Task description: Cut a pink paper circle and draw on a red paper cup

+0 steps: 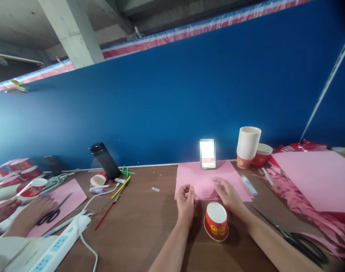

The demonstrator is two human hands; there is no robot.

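Head view: left hand [185, 199] and right hand [227, 193] both pinch one pink paper sheet [206, 180] lying on the surface [149, 223]. One upturned red paper cup [216, 221] stands near, between the wrists. Two scissors: one [297, 236] right, one [52, 214] left. One cup stack [247, 145] far right.

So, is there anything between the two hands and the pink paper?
Nothing visible. The left hand and right hand both rest on the pink paper; the upside-down red cup stands nearer, between the forearms.
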